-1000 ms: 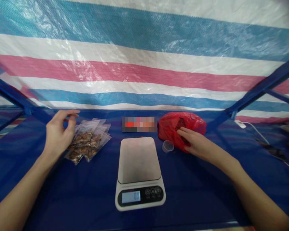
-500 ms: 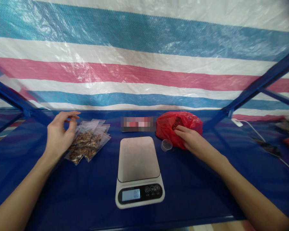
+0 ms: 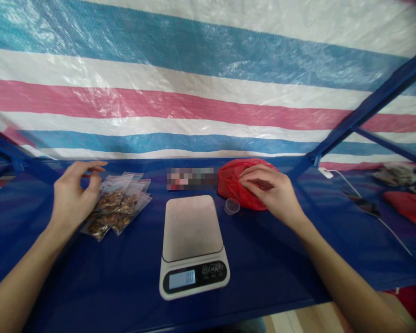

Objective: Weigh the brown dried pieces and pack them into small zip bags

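The red bag [image 3: 227, 181] sits toward the rear edge of the blue tabletop [image 3: 273, 263], right of its middle, with its mouth open and dark brown contents [image 3: 264, 184] showing inside. The right hand [image 3: 277, 192] is over that mouth, reaching in from the right side. Its fingers are bent and drawn toward the thumb, their tips close together in front of the bag's left part; some of the contents show through the gap behind the tips. Whether the fingertips pinch anything, or touch the plastic, cannot be told.

A small clear cup [image 3: 232, 206] is just in front of the bag, below and to the left of the right thumb.

Toward the left end of the tabletop, the left hand [image 3: 75, 192] is raised with its fingers curled and the thumb apart from them, nothing visible in the gap. A pile of clear zip bags [image 3: 116, 203] filled with brown pieces lies just to the right of this hand, which covers part of the pile's left side in this view.

Between the hands, a white scale [image 3: 193, 229] stands near the front edge, its display [image 3: 182, 279] reading 0.0. Behind it, near the rear edge, is a pixelated item [image 3: 192, 179].
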Tool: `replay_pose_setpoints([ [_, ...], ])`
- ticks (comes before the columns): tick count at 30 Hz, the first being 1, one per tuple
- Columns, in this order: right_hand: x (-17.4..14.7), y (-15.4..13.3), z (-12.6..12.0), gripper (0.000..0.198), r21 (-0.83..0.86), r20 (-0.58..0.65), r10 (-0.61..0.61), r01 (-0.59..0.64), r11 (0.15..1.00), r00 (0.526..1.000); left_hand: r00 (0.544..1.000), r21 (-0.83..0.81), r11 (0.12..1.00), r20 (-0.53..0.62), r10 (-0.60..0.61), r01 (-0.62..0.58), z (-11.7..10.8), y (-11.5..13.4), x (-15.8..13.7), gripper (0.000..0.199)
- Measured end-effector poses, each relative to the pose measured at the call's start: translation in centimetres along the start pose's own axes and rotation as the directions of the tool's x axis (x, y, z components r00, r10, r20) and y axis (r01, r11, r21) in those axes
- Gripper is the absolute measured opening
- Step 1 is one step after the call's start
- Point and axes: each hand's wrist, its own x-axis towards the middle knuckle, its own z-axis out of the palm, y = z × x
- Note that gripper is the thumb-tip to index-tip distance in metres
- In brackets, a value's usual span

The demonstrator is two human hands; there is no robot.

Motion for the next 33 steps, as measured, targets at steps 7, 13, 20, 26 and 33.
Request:
replay_pose_setpoints([
  [7,-1.3,-0.1,1.8,0.012,0.121,0.210,-0.041,0.015,0.993,0.977,0.999,-0.005,0.999,-0.014,0.038,-0.038,-0.1,-0.2,0.0,0.031],
  [13,-1.6,0.2,1.8,0.011,0.116,0.244,-0.063,0.035,0.993,0.968,0.999,-0.012,0.999,0.027,0.039,-0.038,-0.3,0.1,-0.1,0.028],
  [20,-1.8,-0.1,2.2,0.013,0.080,0.260,-0.139,0.122,0.989,0.956,0.995,-0.050,0.999,0.095,-0.010,0.014,-0.6,0.5,-0.4,0.027],
  [26,-2.2,0.4,2.3,0.012,0.058,0.267,-0.158,0.147,0.987,0.951,0.997,-0.048,0.999,0.078,0.003,0.001,-0.3,0.6,-0.2,0.028],
  [33,-2.2,-0.1,1.9,0.014,0.064,0.224,-0.146,0.135,0.989,0.963,0.990,0.018,0.990,0.006,0.138,-0.138,0.4,-1.3,0.0,0.031],
])
